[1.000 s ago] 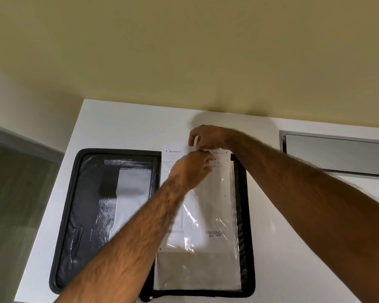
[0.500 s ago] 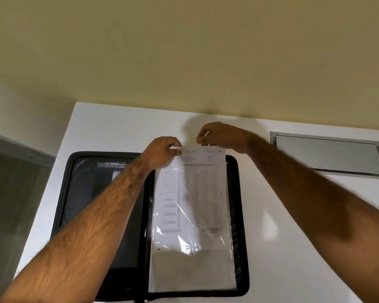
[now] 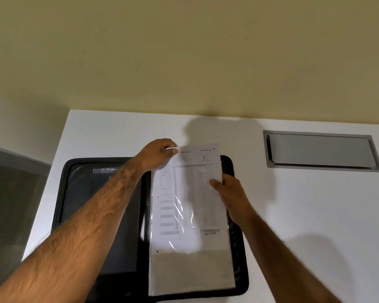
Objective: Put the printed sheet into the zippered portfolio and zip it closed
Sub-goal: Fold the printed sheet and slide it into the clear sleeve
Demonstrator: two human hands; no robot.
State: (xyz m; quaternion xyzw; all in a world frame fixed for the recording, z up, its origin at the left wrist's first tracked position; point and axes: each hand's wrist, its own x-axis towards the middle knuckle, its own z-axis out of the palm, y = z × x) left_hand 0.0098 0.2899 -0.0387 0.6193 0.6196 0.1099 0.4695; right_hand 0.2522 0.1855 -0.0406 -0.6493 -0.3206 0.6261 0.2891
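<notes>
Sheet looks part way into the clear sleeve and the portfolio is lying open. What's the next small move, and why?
Probably slide the printed sheet further down into the clear sleeve. Its top edge sticks out past the portfolio rim, and the sleeve's lower part looks empty. The left hand pinches the top corner and the right hand grips the right edge, so both can feed it down before zipping.

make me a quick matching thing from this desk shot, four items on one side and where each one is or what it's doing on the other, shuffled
Items:
1. left hand
2. right hand
3. portfolio
4. grey hatch

Places or states:
A. set flush into the desk at the right
B. pinching the printed sheet's top left corner
C. lying unzipped and open
D. at the sheet's right edge

Pairs: 1-B, 2-D, 3-C, 4-A
</notes>
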